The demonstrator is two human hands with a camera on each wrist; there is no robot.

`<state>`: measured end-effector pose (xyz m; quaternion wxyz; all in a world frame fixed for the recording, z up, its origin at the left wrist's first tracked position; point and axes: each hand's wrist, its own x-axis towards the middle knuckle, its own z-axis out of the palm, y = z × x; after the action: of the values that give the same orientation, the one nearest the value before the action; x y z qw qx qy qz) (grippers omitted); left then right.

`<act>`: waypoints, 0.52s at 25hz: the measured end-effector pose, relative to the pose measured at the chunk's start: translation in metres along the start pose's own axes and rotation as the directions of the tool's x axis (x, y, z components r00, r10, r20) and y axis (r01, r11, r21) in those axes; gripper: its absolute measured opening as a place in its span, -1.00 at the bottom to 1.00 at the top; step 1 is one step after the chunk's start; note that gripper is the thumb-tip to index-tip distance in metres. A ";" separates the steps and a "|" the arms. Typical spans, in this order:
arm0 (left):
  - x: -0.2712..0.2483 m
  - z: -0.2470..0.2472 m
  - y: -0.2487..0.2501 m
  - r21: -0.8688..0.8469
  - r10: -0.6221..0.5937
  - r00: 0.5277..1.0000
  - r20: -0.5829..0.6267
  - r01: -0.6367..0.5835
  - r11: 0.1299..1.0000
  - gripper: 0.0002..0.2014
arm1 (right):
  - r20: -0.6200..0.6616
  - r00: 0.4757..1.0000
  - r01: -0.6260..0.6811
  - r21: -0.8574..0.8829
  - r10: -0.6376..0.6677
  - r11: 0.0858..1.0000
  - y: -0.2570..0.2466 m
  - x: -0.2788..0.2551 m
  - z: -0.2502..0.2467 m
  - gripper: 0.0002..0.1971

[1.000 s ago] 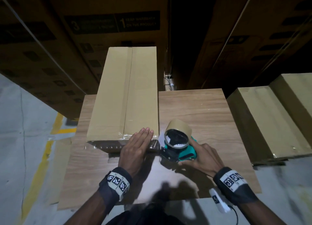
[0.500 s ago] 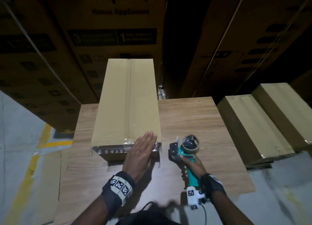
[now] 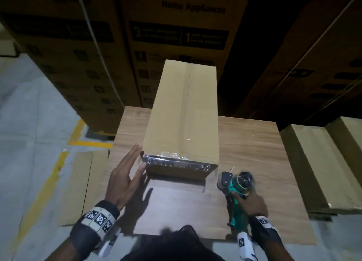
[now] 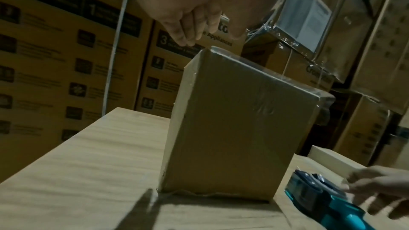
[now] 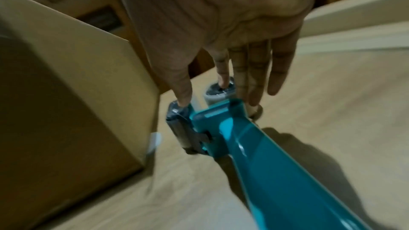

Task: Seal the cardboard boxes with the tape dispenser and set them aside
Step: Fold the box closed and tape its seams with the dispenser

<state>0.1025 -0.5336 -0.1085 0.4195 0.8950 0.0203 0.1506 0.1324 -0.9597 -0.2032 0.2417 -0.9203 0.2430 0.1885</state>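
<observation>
A long cardboard box lies on the wooden table, with shiny clear tape over its near end. My left hand stands edge-on at the box's near left corner, fingers straight and thumb touching the near face. In the left wrist view the fingertips hover by the top corner of the box. The teal tape dispenser lies on the table right of the box's near right corner. My right hand rests over it. In the right wrist view the straight fingers touch the head of the dispenser.
Two taped boxes lie low to the right of the table. Tall stacks of printed cartons stand close behind it. Flat cardboard and a yellow line are on the floor at the left.
My left hand has slid off the box's near top edge to its near left corner. My right hand gripped the dispenser's handle half a second ago; its fingers now lie straight over the dispenser.
</observation>
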 end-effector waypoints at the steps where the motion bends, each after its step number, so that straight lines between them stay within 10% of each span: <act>1: -0.002 -0.004 -0.004 -0.024 -0.044 0.999 0.003 0.044 0.999 -0.39 | -0.108 0.989 0.111 0.050 -0.105 0.993 -0.011 -0.011 -0.007 -0.47; 3: -0.002 -0.005 -0.003 -0.102 -0.173 0.984 0.034 0.175 0.979 -0.33 | -0.189 0.959 0.266 0.333 -0.212 0.905 -0.036 -0.033 -0.020 -0.52; 6: -0.002 0.007 0.001 -0.213 -0.298 0.945 0.133 0.321 0.923 -0.24 | 0.010 0.942 0.223 0.730 -0.336 0.646 -0.078 -0.063 -0.023 -0.33; 13: -0.004 0.033 -0.003 -0.270 -0.365 0.922 0.132 0.388 0.881 -0.20 | 0.203 0.901 0.032 0.849 -0.383 0.527 -0.114 -0.065 0.003 -0.24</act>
<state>0.1083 -0.5571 -0.1320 0.5683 0.8074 0.1552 0.0329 0.1407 -0.8480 -0.1350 0.7080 -0.6662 0.1396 0.1884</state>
